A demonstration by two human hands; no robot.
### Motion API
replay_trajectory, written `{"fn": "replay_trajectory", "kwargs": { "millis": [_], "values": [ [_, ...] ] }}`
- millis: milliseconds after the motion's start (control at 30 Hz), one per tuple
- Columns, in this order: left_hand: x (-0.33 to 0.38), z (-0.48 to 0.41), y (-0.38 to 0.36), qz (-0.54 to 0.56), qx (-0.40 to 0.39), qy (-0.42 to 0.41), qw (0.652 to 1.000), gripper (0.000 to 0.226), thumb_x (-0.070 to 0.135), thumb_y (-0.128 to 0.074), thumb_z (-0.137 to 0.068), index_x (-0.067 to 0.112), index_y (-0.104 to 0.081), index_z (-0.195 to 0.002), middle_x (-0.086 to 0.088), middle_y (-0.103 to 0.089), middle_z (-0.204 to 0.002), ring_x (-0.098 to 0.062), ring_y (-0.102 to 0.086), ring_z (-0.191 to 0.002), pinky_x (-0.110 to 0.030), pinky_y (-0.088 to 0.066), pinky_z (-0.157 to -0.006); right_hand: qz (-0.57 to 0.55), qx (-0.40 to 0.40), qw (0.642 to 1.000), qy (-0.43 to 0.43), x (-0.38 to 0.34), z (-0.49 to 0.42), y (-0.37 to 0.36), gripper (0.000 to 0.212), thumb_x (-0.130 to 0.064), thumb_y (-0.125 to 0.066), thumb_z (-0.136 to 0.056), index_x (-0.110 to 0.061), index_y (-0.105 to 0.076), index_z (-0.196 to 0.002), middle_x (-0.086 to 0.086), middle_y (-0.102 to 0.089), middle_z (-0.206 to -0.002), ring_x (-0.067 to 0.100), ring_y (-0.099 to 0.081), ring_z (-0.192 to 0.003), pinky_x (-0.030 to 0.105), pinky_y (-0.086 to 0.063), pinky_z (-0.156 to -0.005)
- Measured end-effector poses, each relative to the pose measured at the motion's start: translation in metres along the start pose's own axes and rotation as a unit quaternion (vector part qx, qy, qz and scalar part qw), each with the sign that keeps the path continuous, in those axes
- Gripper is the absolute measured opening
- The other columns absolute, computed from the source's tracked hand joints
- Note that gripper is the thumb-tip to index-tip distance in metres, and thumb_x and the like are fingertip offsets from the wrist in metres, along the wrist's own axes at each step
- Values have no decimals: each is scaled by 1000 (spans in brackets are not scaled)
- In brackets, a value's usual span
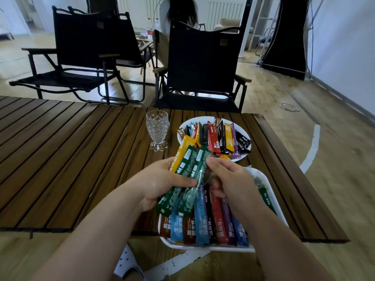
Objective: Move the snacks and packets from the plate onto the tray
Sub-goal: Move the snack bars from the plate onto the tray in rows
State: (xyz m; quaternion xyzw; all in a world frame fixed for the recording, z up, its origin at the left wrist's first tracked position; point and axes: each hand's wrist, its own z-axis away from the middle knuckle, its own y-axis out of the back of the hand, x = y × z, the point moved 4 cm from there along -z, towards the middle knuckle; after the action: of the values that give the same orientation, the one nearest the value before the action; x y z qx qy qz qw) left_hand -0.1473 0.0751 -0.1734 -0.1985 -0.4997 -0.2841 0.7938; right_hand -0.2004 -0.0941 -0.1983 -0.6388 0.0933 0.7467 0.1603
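**Folding chairs** [81,57]: black, two at the far left beyond the worktop [60,159], and a third chair [203,63] at centre with its back turned. They played no part in the task.

**Worktop**: dark wooden slats, which carried everything listed below.

**Glass** [157,130]: clear, dimpled and footed. It stood upright just left of the plate, not touching it.

**Left hand** [160,181]: raised above the tray's near-left part. The grip was closed round a fan of three stick sachets, two green packets [186,175] with one yellow packet [181,153] behind them. Their upper ends pointed toward the plate.

**Right hand** [229,179]: just beside the left, over the tray. The fingertips curled onto the right edge of the green packets with the thumb beneath, so this grip was closed in a pinch on the same bundle.

**Plate** [199,118]: white and round, toward the far right of the worktop. A heap of mixed packets [219,138] lay on it — red, black, yellow, purple — so it was far from emptied.

**Tray** [203,247]: white and rectangular, overhanging the near edge. A row of sachets [209,220] lay in it side by side, in blue, brown, red and purple.

**Step in hand**, as judged: a handful was in transit between plate and tray, held between both hands for laying down.

**Next move**, as judged: it called for lowering the three sachets flat beside the row, loosening both hands, and reaching to the plate for more — clear of the glass.
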Motion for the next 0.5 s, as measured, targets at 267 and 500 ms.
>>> {"fn": "replay_trajectory", "kwargs": {
  "millis": [267,500],
  "values": [
    [-4,-4,11,214,60,25,975,38,0,-66,-90,6,-58,-127,-22,-76,-109,-37,-75,-99,-45,-62,-78,-278,-54,958,34,-25,9,1,18,-25,-59,-96,-10,-65,-103,5,-71,-86,14,-67,-67,26,-56,-60],
    [-3,-4,8,296,94,31,950,33,-3,-64,-91,8,-61,-122,-27,-67,-125,-41,-70,-110,-37,-58,-78,-193,-98,972,94,-33,14,1,12,-17,-59,-84,-18,-65,-94,5,-65,-89,18,-58,-85,38,-48,-76]
  ]
}}
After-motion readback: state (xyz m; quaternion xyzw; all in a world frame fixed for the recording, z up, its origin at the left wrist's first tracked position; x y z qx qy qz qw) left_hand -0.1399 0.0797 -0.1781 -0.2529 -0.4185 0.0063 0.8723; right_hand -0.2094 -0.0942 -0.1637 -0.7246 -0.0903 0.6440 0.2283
